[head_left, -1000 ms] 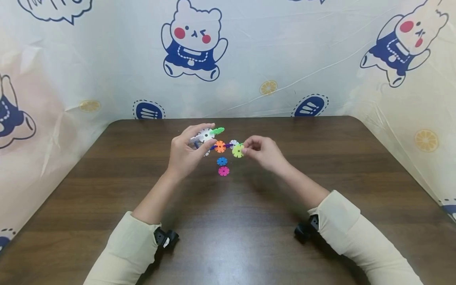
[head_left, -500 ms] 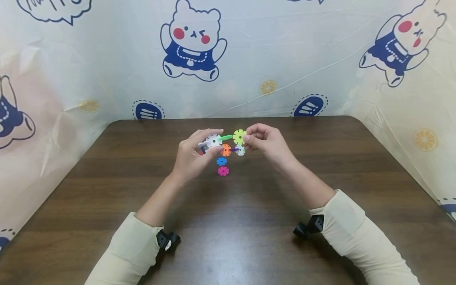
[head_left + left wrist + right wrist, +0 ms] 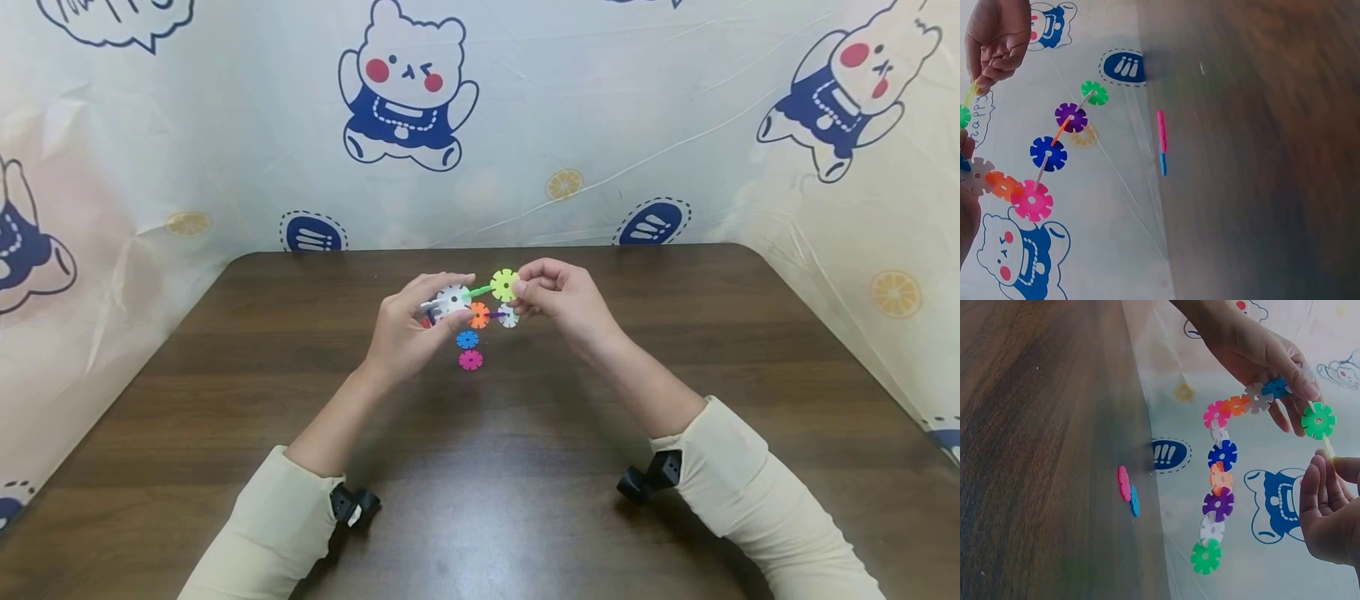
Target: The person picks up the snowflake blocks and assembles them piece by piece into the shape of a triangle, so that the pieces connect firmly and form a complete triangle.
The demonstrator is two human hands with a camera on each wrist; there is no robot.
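My left hand [image 3: 405,321] grips a chain of notched plastic snowflake discs between thumb and fingers. A white disc [image 3: 453,299] shows at the grip, and a green disc [image 3: 1319,420] sticks out from it. Between thumb and fingertips, my right hand [image 3: 566,304] pinches a yellow-green snowflake disc [image 3: 505,285]. Its edge meets the green disc's rim; how deep the notches sit cannot be told. From the left hand the rest of the chain hangs, with pink [image 3: 1216,415], dark blue [image 3: 1222,455], purple [image 3: 1218,504] and green end discs among it. The left palm's inside is partly hidden.
Two loose discs, a blue one [image 3: 467,339] and a pink one [image 3: 471,360], lie on the brown wooden table [image 3: 480,467] just in front of the hands. A printed cloth [image 3: 510,108] stands around the table's back and sides.
My right hand has raised the yellow-green disc up to the green disc. My left hand has shifted slightly right and down with the chain. In the last half second little has moved.
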